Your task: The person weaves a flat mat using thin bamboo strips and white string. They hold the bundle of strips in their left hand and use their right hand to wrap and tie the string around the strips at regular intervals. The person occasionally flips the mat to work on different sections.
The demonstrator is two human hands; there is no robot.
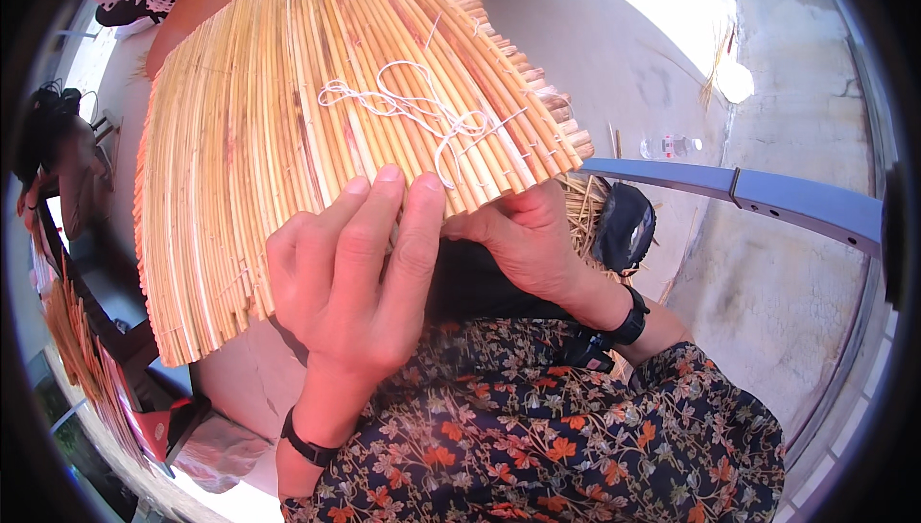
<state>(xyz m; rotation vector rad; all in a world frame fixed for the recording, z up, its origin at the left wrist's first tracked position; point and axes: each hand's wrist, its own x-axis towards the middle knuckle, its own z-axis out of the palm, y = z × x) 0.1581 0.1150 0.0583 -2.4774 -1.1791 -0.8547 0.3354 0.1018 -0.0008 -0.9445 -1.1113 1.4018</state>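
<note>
Golden, red-streaked reed mat under looped white cord, left hand and right hand holding its edge

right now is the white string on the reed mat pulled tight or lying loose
Lying loose: the visible length of white string rests in slack, crossing loops on top of the reed mat.

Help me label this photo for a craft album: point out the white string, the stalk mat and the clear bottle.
White string (403, 106): head view, on its loose tangle.
Stalk mat (273, 130): head view, on its stalks.
Clear bottle (677, 147): head view, on its side.
</note>
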